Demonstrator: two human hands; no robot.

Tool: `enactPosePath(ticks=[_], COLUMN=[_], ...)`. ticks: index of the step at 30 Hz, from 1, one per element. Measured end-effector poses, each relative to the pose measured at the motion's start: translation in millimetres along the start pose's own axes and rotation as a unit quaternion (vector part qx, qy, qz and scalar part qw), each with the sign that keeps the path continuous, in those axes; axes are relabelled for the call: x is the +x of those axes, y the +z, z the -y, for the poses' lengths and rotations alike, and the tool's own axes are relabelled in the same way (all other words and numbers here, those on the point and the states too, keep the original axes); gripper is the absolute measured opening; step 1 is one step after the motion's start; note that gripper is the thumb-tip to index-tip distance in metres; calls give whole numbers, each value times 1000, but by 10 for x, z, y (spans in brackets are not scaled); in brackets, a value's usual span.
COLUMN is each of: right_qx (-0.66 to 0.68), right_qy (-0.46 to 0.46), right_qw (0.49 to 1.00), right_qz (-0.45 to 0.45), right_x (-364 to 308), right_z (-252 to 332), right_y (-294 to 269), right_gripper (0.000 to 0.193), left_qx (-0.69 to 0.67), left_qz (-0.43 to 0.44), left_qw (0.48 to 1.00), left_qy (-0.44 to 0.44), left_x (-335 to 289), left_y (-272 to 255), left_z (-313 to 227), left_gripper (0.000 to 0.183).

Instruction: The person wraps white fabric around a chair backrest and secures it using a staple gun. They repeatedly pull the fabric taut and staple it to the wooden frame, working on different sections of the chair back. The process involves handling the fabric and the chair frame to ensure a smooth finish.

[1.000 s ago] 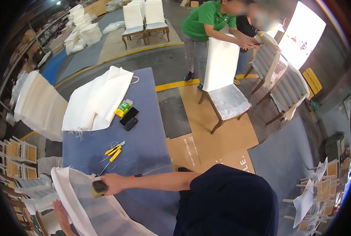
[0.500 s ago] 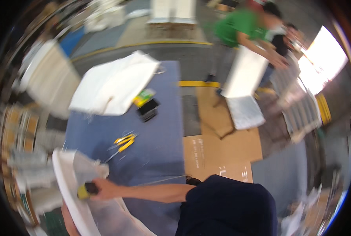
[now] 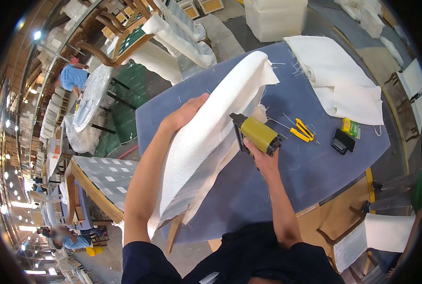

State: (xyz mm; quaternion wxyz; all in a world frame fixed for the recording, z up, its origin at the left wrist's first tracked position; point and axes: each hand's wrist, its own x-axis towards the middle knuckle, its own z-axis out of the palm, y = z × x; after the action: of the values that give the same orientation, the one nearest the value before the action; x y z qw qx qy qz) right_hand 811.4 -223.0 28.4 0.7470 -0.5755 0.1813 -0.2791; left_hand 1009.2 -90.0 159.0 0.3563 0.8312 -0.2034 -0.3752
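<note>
A chair back covered in white woven fabric [image 3: 206, 128] stands tilted over the blue padded table [image 3: 249, 194], its frayed cloth edge loose along the right side. My left hand [image 3: 188, 112] is closed on its left edge, with the fingertips partly hidden by the fabric. In my right hand [image 3: 266, 161] is an olive-yellow staple gun [image 3: 258, 135], held just right of the frayed edge; I cannot tell whether its nose touches the cloth. Yellow-handled pliers [image 3: 303, 130] and a thin-shafted tool [image 3: 278, 123] lie beyond the staple gun.
White fabric [image 3: 338, 80] covers the table's far right. Near it lie a black case [image 3: 342, 142] and a green-yellow packet [image 3: 351, 128]. A wooden chair frame [image 3: 95, 182] stands left. White chairs [image 3: 388, 232] and a person in green [image 3: 419, 191] are at right.
My view has swung to the left. The staple gun was over the chair back's inner side and is now to the right of its edge. My left hand now shows more fully.
</note>
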Motion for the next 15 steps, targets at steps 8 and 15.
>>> enactPosePath(ticks=[8, 15], right_qx=[-65, -19], right_qy=[-108, -42], right_qw=[991, 999], right_qz=[-40, -15], right_x=[-66, -63], right_z=[-187, -50], right_y=[127, 115], right_gripper=[17, 20], left_qx=[191, 523], left_qz=[-97, -287], left_qw=[972, 797], left_qy=[97, 94], left_x=[-151, -648], left_y=[243, 834], left_z=[206, 28], left_gripper=[70, 55])
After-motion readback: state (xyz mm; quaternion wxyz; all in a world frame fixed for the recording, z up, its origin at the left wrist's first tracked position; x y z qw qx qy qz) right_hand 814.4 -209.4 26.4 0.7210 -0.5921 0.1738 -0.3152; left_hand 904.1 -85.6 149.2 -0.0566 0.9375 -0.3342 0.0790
